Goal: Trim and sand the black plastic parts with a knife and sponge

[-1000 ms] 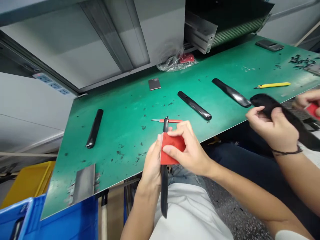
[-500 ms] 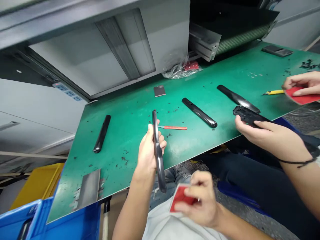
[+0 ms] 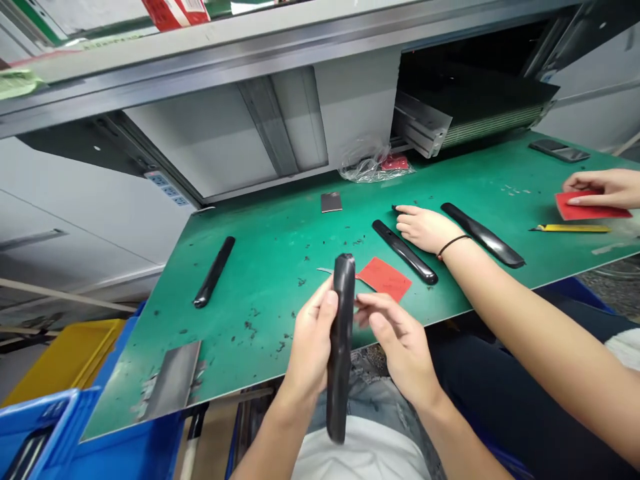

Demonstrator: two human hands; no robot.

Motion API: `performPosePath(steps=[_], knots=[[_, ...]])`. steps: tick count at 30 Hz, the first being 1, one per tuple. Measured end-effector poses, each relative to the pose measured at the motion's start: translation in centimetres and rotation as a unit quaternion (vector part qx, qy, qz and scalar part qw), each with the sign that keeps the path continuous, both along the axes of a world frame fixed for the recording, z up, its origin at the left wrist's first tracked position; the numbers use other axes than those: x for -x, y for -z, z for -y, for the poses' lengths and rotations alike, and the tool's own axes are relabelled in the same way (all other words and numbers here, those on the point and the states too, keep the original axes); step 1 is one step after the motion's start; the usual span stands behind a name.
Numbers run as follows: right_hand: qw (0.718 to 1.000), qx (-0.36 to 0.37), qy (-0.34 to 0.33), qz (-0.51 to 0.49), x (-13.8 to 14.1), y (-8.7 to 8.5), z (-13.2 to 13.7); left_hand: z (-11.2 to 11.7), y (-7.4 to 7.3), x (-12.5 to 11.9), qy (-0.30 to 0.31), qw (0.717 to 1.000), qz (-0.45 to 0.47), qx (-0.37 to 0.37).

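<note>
My left hand is wrapped round a long, glossy black plastic part, which stands upright in front of me. Beside it, my right hand is empty, its fingers bent and apart, with the fingertips close to the part's right side. Just beyond my right hand, a red abrasive-looking sheet lies on the green table. From under its left edge pokes the thin, curved metal tip of a tool whose handle is mostly covered. A similar black part rests to the right of the sheet.
A co-worker's hand reaches across from the right, and another person's hand holds a red sheet. More black parts lie around, with a yellow knife, a dark square pad, a grey plate and black scraps. Blue bins stand lower left.
My right hand has let go of the red sheet, which now lies on the table over the red-handled tool. The co-worker's near hand has moved forward over the table.
</note>
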State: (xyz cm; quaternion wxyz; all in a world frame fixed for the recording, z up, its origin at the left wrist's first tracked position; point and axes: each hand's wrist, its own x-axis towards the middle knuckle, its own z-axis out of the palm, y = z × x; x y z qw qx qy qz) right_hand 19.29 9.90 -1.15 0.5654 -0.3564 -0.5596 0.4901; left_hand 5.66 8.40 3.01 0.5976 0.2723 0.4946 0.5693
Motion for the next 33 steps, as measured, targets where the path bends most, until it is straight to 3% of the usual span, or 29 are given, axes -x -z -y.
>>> performPosePath(steps=[3, 8, 13, 16, 19, 22, 27, 29, 33], knots=[[0.979, 0.104, -0.059, -0.162, 0.9, -0.6, 1.5, 1.6, 0.3, -0.1, 0.017, 0.998, -0.058, -0.036], [0.951, 0.184, -0.086, -0.234, 1.4, -2.1, 1.4, 4.3, 0.4, 0.7, 0.016, 0.989, -0.146, -0.037], [0.943, 0.184, -0.109, -0.253, 1.4, -3.0, 2.0, 6.2, -0.5, 1.0, -0.032, 0.974, -0.221, -0.043], [0.946, 0.170, -0.113, -0.252, 1.5, -3.0, 2.4, 6.9, -0.9, 1.3, -0.079, 0.949, -0.293, -0.086], [0.947, 0.161, -0.128, -0.248, 1.6, -3.2, 2.6, 7.4, -0.6, 2.3, -0.069, 0.894, -0.394, -0.201], [0.949, 0.170, -0.132, -0.230, 1.7, -3.6, 2.8, 7.7, -0.2, 3.7, -0.010, 0.807, -0.505, -0.306], [0.962, 0.153, -0.126, -0.187, 2.2, -3.7, 3.1, 8.2, -0.3, 4.9, -0.016, 0.686, -0.633, -0.358], [0.966, 0.144, -0.124, -0.175, 2.4, -3.6, 3.2, 8.3, -0.6, 4.9, -0.022, 0.661, -0.654, -0.368], [0.973, 0.133, -0.117, -0.150, 2.7, -3.6, 3.2, 8.5, -1.0, 4.8, -0.044, 0.640, -0.667, -0.380]])
